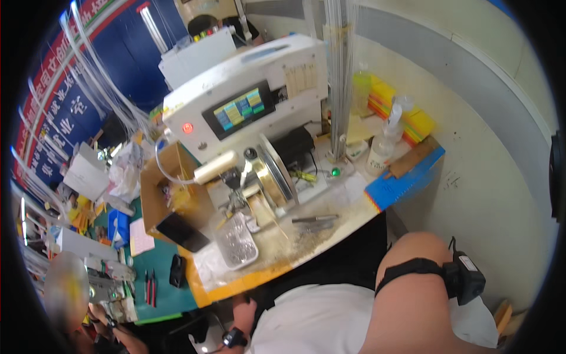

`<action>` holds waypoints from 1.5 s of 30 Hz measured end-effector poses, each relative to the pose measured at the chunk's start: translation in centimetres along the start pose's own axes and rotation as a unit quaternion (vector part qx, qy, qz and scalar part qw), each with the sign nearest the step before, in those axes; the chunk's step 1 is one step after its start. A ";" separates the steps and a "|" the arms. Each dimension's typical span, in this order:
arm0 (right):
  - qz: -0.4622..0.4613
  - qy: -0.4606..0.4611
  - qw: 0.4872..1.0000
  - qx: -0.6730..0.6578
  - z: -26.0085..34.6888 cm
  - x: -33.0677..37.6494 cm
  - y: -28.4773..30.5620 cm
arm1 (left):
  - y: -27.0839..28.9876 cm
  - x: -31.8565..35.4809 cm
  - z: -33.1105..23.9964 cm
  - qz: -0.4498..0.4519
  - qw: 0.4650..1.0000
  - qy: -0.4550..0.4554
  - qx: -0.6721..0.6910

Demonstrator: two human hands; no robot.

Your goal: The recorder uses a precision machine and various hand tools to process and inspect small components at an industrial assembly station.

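Low beside the front edge of the workbench is my left hand [244,311], with a black device strapped to its wrist; its fingers are too blurred and small to read. My bent right arm [407,307] stands out at the lower right, wearing a black strap with a box-shaped device [466,276]; the right hand itself is not visible. Nearest the left hand on the bench is a clear plastic tray [237,251] of small shiny pieces. Behind it stands a white machine [183,106] with a lit screen [240,112], a metal wheel [272,180] and a cream handle [217,167].
Tweezer-like tools [315,219] lie near the bench edge. A cardboard box [154,197] and a dark flat panel [181,232] stand left. Pliers [151,289] rest on the green mat [168,301]. A pump bottle [382,150] and blue board [407,180] are right. Another person's hands [103,315] show lower left.
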State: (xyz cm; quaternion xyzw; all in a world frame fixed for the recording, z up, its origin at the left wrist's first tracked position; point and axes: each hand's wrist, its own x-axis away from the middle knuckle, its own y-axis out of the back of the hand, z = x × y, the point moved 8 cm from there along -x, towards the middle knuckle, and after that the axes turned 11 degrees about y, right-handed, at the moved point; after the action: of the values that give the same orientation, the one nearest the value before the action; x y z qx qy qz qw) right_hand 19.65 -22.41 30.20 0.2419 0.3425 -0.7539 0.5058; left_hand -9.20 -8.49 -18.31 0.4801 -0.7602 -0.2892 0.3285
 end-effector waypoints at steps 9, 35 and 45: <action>0.057 -0.050 0.994 -0.083 1.3 9.3 -1.4 | 0.3 -0.5 -0.1 0.004 1.000 0.024 0.004; -0.004 -0.136 0.986 -0.096 -1.8 8.5 -0.5 | 0.4 -0.2 0.6 -0.022 0.998 0.047 -0.019; 0.083 -0.144 0.972 -0.168 -1.4 11.8 -2.1 | -1.2 -0.8 1.2 0.012 0.999 0.038 -0.011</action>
State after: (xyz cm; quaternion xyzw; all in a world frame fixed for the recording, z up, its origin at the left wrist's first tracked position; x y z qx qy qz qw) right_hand 13.35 -27.91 21.46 0.0704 0.3665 -0.6681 0.6437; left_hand -9.26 -8.09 -20.15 0.4782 -0.7498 -0.2751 0.3653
